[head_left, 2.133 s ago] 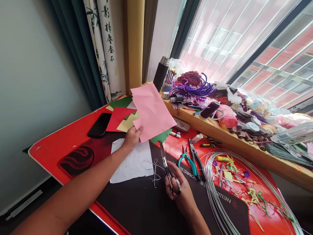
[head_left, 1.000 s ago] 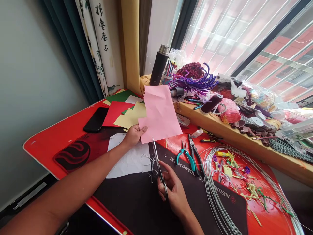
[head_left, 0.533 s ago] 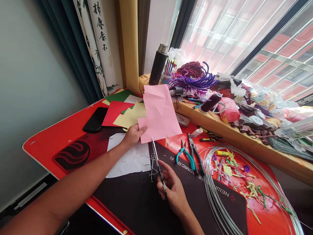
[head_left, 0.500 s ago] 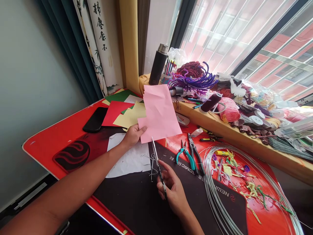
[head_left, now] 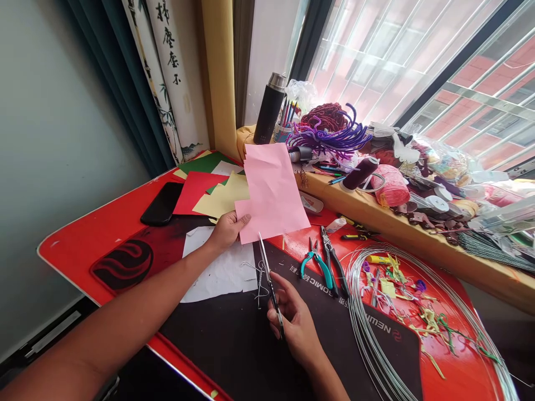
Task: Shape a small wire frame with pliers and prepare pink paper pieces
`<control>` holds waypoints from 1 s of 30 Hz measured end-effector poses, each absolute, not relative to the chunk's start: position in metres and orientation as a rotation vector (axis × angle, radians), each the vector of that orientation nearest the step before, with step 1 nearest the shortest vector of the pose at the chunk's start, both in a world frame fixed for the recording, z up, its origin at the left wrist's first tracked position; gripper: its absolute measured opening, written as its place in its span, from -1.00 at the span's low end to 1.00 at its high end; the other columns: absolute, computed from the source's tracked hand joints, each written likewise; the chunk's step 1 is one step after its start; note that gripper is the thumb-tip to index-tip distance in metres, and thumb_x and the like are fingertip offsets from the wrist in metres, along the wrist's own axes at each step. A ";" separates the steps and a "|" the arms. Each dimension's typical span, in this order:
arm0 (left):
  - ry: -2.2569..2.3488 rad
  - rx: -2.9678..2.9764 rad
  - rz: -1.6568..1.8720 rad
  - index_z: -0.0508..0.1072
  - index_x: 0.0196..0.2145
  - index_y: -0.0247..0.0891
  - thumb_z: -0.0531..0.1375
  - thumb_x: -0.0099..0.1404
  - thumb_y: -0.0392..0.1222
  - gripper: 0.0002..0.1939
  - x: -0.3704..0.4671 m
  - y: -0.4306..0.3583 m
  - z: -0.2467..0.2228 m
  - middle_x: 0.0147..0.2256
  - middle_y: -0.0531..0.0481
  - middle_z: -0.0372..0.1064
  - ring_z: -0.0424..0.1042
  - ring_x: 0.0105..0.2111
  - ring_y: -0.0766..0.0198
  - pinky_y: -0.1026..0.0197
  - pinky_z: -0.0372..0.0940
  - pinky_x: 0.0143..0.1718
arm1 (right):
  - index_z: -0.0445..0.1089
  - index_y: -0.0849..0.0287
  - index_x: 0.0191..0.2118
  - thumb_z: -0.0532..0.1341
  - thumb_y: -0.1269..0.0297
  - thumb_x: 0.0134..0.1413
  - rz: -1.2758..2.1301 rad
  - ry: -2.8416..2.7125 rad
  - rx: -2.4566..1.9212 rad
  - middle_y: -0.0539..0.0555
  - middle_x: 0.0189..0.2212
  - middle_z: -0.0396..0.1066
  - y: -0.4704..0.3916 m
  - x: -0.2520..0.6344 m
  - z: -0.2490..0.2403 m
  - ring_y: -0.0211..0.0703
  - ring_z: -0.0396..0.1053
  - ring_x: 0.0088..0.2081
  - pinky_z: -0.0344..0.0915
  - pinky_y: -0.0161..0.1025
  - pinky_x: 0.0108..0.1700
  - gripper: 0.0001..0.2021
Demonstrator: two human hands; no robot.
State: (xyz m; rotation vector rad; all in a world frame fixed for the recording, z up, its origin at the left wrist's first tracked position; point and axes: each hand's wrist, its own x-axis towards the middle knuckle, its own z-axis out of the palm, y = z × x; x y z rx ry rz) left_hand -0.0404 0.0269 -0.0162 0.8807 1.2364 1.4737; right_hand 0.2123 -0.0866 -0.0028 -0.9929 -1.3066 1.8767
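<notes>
My left hand (head_left: 230,227) pinches the lower left corner of a pink sheet of paper (head_left: 273,192), thumb on top. The sheet is held up over the table, and its left edge is stepped. In my right hand (head_left: 290,314) are slim scissors (head_left: 271,278), fingers closed about the handles. Their blades point up, with the tips by the sheet's lower edge. Below lie a white paper (head_left: 217,273) and a small bent wire piece (head_left: 261,278), partly behind the scissors. Yellow paper (head_left: 225,197) and red paper (head_left: 194,192) lie beyond my left hand.
A black phone (head_left: 162,204) lies at the left. Teal pliers (head_left: 317,264), black pliers (head_left: 334,264) and a large wire coil (head_left: 355,312) lie right of my hands. On the ledge (head_left: 371,206) stand a black flask (head_left: 270,111) and craft supplies.
</notes>
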 end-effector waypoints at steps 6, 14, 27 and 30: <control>1.236 0.864 1.473 0.61 -0.20 -0.35 0.43 0.03 0.30 -0.36 -0.039 0.026 -0.014 -0.28 -0.18 0.60 0.53 -0.32 0.06 0.12 0.41 -0.32 | 0.22 0.02 0.36 0.41 0.09 0.13 1.868 -1.314 -0.986 -0.07 -0.41 0.21 -0.087 0.213 -0.005 -0.36 0.07 -0.53 0.12 -0.41 -0.58 -0.28; 1.246 0.872 1.479 0.60 -0.23 -0.35 0.43 0.02 0.31 -0.36 -0.038 0.027 -0.014 -0.33 -0.17 0.59 0.52 -0.35 0.07 0.13 0.39 -0.36 | 0.21 0.02 0.37 0.41 0.09 0.13 1.873 -1.305 -0.986 -0.06 -0.40 0.22 -0.087 0.213 -0.005 -0.36 0.07 -0.53 0.13 -0.41 -0.58 -0.27; 1.263 0.826 1.458 0.61 -0.22 -0.34 0.44 0.00 0.31 -0.36 -0.038 0.027 -0.015 -0.35 -0.15 0.59 0.50 -0.41 0.11 0.15 0.38 -0.40 | 0.23 0.01 0.35 0.42 0.08 0.12 1.863 -1.307 -0.998 -0.07 -0.42 0.23 -0.086 0.213 -0.003 -0.37 0.07 -0.54 0.13 -0.40 -0.58 -0.28; 1.270 0.841 1.464 0.61 -0.25 -0.35 0.44 0.01 0.30 -0.38 -0.039 0.027 -0.016 -0.36 -0.15 0.58 0.50 -0.41 0.13 0.17 0.37 -0.42 | 0.23 0.01 0.35 0.41 0.08 0.13 1.862 -1.310 -0.998 -0.07 -0.41 0.22 -0.086 0.213 -0.003 -0.37 0.08 -0.54 0.13 -0.40 -0.58 -0.29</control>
